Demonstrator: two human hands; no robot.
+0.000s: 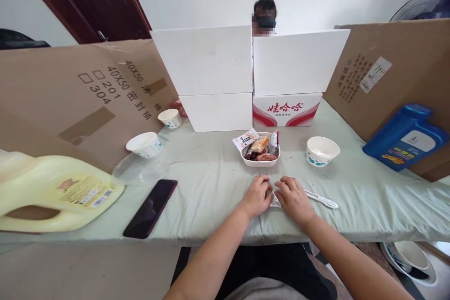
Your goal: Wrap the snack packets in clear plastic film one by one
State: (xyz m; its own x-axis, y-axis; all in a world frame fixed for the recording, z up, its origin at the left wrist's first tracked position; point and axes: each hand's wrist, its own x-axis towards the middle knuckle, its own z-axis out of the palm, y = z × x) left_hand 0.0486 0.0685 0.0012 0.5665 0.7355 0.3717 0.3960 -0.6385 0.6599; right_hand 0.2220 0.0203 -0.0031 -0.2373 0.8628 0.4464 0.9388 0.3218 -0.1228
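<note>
My left hand [258, 195] and my right hand [291, 199] are close together near the table's front edge, fingers curled in. Between them lies a small shiny plastic packet [275, 200], gripped from both sides; its contents are mostly hidden by the fingers. A white utility knife [321, 199] rests on the cloth just right of my right hand. Straight ahead stands a white bowl [260, 163] filled with wrapped snacks [260, 145], with a white printed packet [245, 139] leaning over its left rim.
A paper bowl [321, 152] stands to the right, two more at the left beside a clear lid [140, 171]. A phone [150, 208] and yellow jug [63, 192] lie left; a blue bottle [404, 138] leans right. White boxes [218, 63] rise ahead, a person behind them.
</note>
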